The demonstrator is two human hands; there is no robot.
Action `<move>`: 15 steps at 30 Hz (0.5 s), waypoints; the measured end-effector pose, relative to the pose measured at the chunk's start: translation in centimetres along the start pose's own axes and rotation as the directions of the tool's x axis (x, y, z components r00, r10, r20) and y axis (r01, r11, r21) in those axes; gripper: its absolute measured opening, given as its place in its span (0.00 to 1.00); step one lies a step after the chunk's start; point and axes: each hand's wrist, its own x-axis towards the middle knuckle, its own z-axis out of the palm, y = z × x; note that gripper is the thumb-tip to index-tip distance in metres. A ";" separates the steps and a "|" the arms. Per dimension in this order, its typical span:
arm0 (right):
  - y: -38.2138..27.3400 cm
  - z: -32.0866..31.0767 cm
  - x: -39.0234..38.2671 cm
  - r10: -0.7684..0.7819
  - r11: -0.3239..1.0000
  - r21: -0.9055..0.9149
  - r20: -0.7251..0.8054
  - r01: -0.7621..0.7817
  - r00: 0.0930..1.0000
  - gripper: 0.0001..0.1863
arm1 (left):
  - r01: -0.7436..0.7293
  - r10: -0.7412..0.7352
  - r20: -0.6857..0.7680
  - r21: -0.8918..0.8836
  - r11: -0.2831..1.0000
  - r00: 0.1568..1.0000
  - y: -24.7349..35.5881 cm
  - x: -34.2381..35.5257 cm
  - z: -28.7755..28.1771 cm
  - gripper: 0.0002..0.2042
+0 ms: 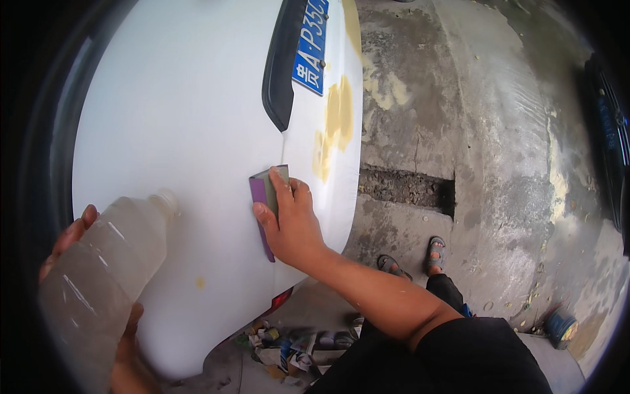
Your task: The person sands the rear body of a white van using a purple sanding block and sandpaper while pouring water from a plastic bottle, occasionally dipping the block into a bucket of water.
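A white car body panel (177,111) spreads below me. My right hand (292,226) presses a sanding block (261,190) with a purple edge and grey-green top against it, fingers closed over the block, near the panel seam. At the left, my left hand (69,238) grips a large clear plastic bottle (108,253) holding cloudy liquid. The bottle is tilted, its uncapped-looking mouth toward the panel's middle; it hides most of that hand. Yellowish filler patches (338,121) mark the bumper beyond the seam, and a small yellow spot (201,283) lies nearer me.
Black trim (278,92) and a blue licence plate (311,49) sit at the far edge. A red lamp (281,300) shows near my arm. Right of the car, the concrete floor has a rubble-filled trench (407,189). Litter (282,348), a paint can (561,328) and a dark car (610,131) stand around.
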 end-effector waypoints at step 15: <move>3.0 -5.4 -3.9 0.350 0.380 0.709 0.485 -0.594 0.802 0.43 | 0.196 -0.177 0.086 -0.506 0.840 0.980 0.2 -1.2 1.6 0.16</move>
